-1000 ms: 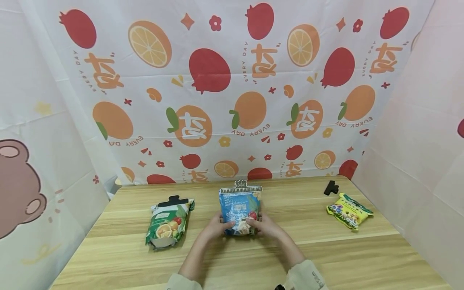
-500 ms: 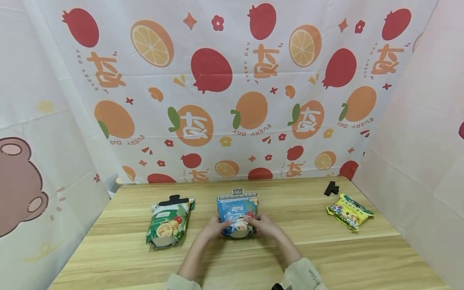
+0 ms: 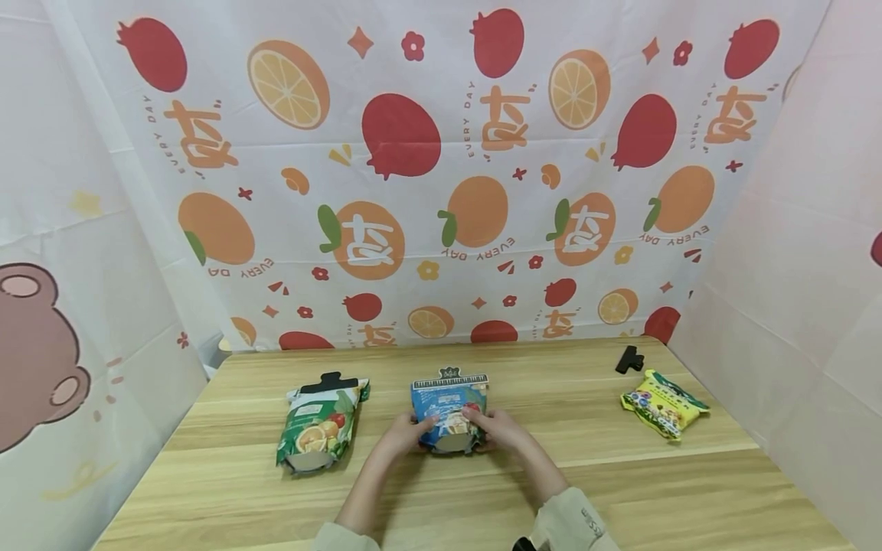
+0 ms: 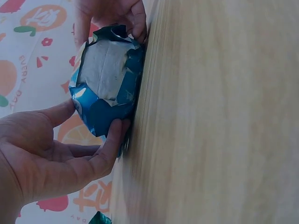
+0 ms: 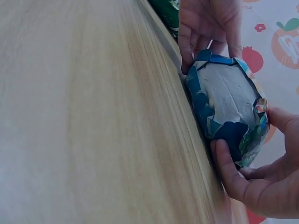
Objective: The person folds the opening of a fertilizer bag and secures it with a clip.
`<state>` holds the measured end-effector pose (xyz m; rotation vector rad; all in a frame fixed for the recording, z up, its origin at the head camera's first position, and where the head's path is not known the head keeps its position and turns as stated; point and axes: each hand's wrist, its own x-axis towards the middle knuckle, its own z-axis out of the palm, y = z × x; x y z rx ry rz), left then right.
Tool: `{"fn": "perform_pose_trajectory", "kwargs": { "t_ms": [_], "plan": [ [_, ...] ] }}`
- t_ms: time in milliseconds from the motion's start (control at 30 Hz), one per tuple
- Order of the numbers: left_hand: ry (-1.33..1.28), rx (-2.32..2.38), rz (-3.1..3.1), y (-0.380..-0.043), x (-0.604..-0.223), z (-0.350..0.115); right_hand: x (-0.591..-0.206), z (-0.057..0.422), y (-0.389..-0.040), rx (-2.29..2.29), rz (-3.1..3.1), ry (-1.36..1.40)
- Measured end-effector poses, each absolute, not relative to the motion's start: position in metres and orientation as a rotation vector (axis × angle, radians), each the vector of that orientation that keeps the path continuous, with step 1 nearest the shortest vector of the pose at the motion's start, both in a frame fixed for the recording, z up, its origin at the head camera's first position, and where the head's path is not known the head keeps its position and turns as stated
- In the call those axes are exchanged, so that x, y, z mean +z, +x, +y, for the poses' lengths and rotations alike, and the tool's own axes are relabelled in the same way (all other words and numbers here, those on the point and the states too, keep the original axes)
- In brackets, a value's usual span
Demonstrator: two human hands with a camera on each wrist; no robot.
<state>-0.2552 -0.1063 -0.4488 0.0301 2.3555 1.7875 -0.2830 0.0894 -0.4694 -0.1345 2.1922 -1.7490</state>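
A blue snack bag [image 3: 449,402] with fruit pictures lies tilted back at the middle of the wooden table [image 3: 592,497], its pale flat bottom [image 4: 105,70] facing the person. Across its far end sits a bag clip [image 3: 450,379] with a piano-key pattern. My left hand [image 3: 402,434] grips the bag's left side, thumb on top and fingers underneath. On the right side my right hand [image 3: 506,428] holds it the same way. Both wrist views show the fingertips tucked under the bag, close to the tabletop.
To the left lies a green bag [image 3: 318,425] with a black clip [image 3: 332,382] on its top. At the far right are a small yellow bag [image 3: 664,404] and a loose black clip [image 3: 630,360]. A fruit-print curtain [image 3: 441,191] hangs behind the table.
The blue bag has tipped back and come down, its clipped end lower and its pale bottom now showing. Both hands have kept their grip on its sides.
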Motion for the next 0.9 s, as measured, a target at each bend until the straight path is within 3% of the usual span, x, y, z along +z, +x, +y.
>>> {"fn": "perform_pose_trajectory", "kwargs": {
  "t_ms": [900],
  "plan": [
    [0.013,1.838,2.295,-0.263,-0.4514,-0.1022,-0.4722,0.0934,-0.2827,-1.81,2.159,-0.127]
  ]
}}
